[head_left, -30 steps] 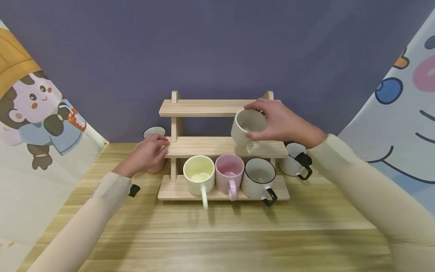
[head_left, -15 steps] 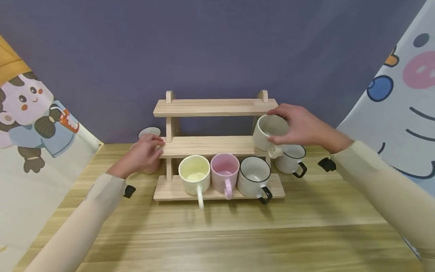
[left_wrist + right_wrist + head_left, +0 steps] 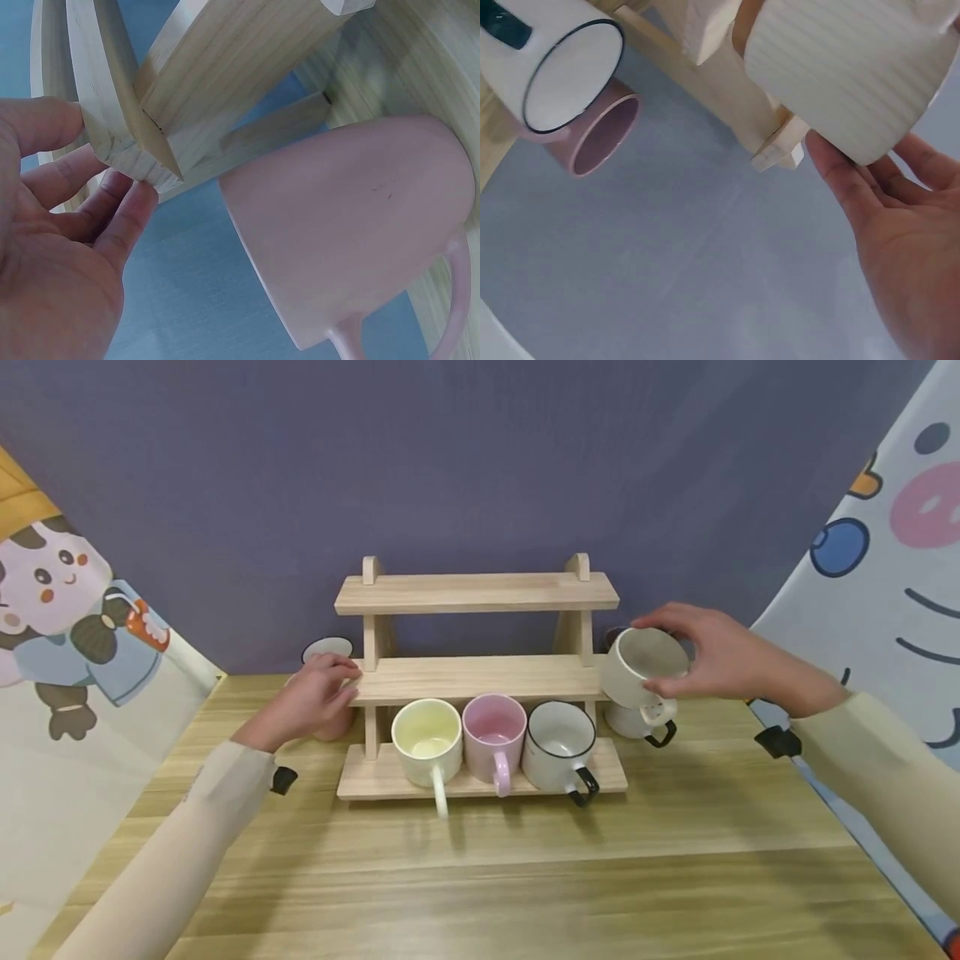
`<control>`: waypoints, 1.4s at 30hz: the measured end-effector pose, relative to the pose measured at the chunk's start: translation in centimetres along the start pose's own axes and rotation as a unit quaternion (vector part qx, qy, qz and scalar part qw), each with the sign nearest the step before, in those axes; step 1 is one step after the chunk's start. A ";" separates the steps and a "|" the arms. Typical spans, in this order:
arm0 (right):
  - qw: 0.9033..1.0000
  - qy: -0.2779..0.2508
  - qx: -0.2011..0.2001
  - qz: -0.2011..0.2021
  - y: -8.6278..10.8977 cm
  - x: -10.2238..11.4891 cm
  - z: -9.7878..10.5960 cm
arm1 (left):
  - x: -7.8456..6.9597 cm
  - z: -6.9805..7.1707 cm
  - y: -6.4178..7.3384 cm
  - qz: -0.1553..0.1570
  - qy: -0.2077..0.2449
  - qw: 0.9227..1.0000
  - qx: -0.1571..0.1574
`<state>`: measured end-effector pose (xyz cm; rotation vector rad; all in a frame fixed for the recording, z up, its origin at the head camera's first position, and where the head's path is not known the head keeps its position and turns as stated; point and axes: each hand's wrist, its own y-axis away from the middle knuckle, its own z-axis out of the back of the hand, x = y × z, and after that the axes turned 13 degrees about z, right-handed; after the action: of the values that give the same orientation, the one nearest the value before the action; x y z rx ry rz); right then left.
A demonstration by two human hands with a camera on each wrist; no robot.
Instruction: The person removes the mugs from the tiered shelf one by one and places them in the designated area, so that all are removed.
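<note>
In the head view my right hand (image 3: 723,656) holds a cream ribbed mug (image 3: 626,672) by its rim, just right of the wooden shelf's (image 3: 480,678) middle tier. The right wrist view shows my fingers against the mug's ribbed wall (image 3: 847,82), with the shelf's end close behind it. My left hand (image 3: 311,702) grips the left end of the middle tier. Seen from the left wrist, the thumb and fingers pinch that board end (image 3: 120,120). A pink mug (image 3: 352,225) stands beside this hand, mostly hidden by it in the head view.
On the bottom tier stand a yellow mug (image 3: 426,747), a lilac mug (image 3: 493,739) and a white black-rimmed mug (image 3: 555,752). Another white mug (image 3: 624,721) with a black handle is on the table at right, partly behind the held mug. A dark-rimmed mug (image 3: 327,648) is behind the left hand.
My right hand has carried the ribbed mug rightward, from in front of the middle tier to beyond the shelf's right end. The left hand keeps its grip on the shelf.
</note>
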<state>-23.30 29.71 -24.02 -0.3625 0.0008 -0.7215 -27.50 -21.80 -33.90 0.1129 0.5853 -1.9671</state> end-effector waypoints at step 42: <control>0.999 -0.001 -0.004 -0.047 8.7 -2.4 -9.9 | -0.1 0.0 0.0 -0.001 0.002 1.000 0.000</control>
<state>-20.70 34.06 -36.47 -0.3734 -0.0154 -0.8133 -27.50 -21.70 -33.90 0.1170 0.5888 -1.9689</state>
